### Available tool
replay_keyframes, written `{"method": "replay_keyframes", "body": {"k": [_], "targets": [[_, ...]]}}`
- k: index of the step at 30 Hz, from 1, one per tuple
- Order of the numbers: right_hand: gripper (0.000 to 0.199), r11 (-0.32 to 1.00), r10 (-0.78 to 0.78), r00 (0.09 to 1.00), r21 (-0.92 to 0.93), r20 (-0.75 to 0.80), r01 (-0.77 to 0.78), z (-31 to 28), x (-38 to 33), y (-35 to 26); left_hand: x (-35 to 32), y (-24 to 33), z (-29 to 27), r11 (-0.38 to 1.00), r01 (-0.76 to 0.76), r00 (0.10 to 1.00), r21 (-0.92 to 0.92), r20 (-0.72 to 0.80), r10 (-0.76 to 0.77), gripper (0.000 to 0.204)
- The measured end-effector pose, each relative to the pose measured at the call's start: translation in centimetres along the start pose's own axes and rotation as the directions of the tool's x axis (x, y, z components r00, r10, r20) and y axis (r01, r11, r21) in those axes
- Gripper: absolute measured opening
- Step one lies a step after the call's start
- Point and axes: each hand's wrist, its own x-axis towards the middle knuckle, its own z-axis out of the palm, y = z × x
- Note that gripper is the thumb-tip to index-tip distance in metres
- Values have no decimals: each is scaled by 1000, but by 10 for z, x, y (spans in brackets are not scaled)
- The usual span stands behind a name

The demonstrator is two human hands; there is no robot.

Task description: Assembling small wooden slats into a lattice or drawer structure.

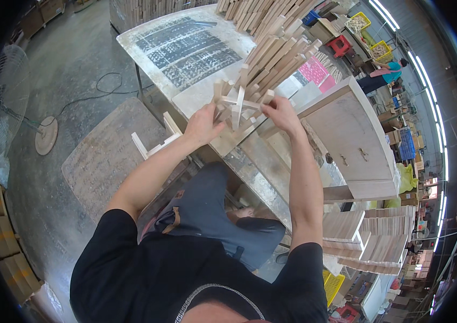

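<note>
Left hand (202, 125) and right hand (281, 114) both grip a bundle of short wooden sticks (239, 105) above the desk (185, 54) edge. Fingertips are hidden behind sticks. Stick pile (277, 48) crowds 1 o'clock; open floor (72, 64) lies at 9 o'clock.

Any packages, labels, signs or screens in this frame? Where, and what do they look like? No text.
No signs or screens that can be made out.
Cardboard boxes: left edge on the floor, brown, stacked.
Yellow crates: top right, open, holding pale pieces.
Red crate: beside them, small, boxy.
Blue crate: right, slatted, rectangular.
Pink sheet: on the bench behind the wood strips, flat; print too small to tell.
</note>
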Motion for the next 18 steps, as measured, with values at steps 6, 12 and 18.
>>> {"method": "replay_keyframes", "body": {"k": [6, 12, 18], "targets": [[44, 928, 269, 953, 227, 136, -295, 18, -15, -2, -10, -8, 3, 997, -5, 998, -76, 55, 9, 55], [32, 999, -35, 968, 20, -248, 42, 22, -22, -23, -22, 1, 4, 991, -33, 999, -127, -8, 32, 92], [28, 990, -51, 941, -139, -334, 5, 29, -17, -6, -17, 18, 19, 995, 39, 995, -88, -91, -47, 90]]}}
